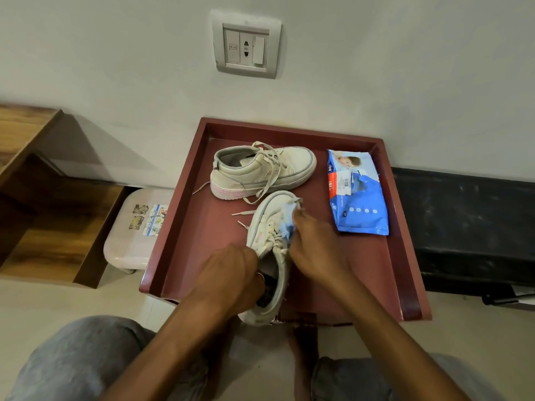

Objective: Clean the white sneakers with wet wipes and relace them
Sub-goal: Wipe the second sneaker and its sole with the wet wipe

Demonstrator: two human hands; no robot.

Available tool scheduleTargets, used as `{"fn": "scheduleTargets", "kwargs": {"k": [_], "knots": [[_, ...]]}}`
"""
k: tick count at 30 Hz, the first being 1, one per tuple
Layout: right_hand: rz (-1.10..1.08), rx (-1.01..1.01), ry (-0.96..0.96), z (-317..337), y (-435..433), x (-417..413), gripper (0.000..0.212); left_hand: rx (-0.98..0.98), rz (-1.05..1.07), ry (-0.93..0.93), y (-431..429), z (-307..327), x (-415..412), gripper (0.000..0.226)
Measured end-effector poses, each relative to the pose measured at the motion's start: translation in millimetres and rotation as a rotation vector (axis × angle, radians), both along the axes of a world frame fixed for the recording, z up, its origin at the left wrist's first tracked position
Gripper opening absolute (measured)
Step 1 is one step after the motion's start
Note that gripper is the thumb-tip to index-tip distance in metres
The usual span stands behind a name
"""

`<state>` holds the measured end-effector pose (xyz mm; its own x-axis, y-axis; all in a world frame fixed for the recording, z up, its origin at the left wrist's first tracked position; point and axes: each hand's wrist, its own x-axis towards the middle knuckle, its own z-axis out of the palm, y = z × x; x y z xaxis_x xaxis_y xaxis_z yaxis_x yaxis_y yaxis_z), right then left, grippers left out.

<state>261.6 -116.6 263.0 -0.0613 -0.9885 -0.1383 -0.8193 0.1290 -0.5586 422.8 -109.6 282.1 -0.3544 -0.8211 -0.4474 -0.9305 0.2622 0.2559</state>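
Note:
Two white sneakers sit on a dark red tray-topped table [185, 227]. The far sneaker [260, 172] lies sideways at the back, toe to the right, laces loose. The near sneaker [272, 224] points away from me, heel at the front edge. My left hand [231, 276] grips its heel collar, fingers inside the opening. My right hand [312, 244] presses a crumpled bluish-white wet wipe [286, 218] against the shoe's right side near the laces. A blue wet wipes pack [359, 198] lies flat at the right of the tray.
A pale pink plastic stool [130, 238] stands left of the table, beside a wooden shelf unit [37, 198]. A black padded bench [469, 227] runs along the right. A wall socket panel [246, 47] is above. My knees are below the table's front edge.

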Motion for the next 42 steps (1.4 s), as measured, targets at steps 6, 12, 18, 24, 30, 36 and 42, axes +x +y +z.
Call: {"fn": "scheduleTargets", "kwargs": {"k": [6, 12, 18, 24, 30, 36, 42], "knots": [[-0.089, -0.047, 0.001, -12.3, 42.2, 1.9, 0.017, 0.038, -0.002, 0.037, -1.7, -6.0, -0.5, 0.014], [-0.295, -0.190, 0.025, -21.3, -10.5, 0.0, 0.022, 0.062, -0.027, 0.061, -1.5, -5.0, -0.4, 0.019], [-0.277, -0.199, 0.033, -1.6, -32.5, -14.1, 0.038, 0.057, -0.022, 0.059, 1.1, -3.5, -2.5, 0.020], [0.051, -0.172, 0.285, 2.9, -31.8, -4.3, 0.022, 0.069, -0.040, 0.076, 3.5, -3.2, -6.0, 0.020], [0.203, -0.081, 0.398, 5.6, -33.7, 5.1, 0.023, 0.051, -0.055, 0.061, 2.6, -1.6, -5.0, 0.022], [0.331, 0.122, 0.155, 7.6, -42.6, -17.2, 0.044, 0.047, -0.068, 0.047, 3.0, -1.9, -3.5, 0.024], [0.370, 0.171, 0.127, 13.1, -44.2, -27.4, 0.026, 0.058, -0.057, 0.046, 3.6, -2.3, -2.3, 0.027]]}}
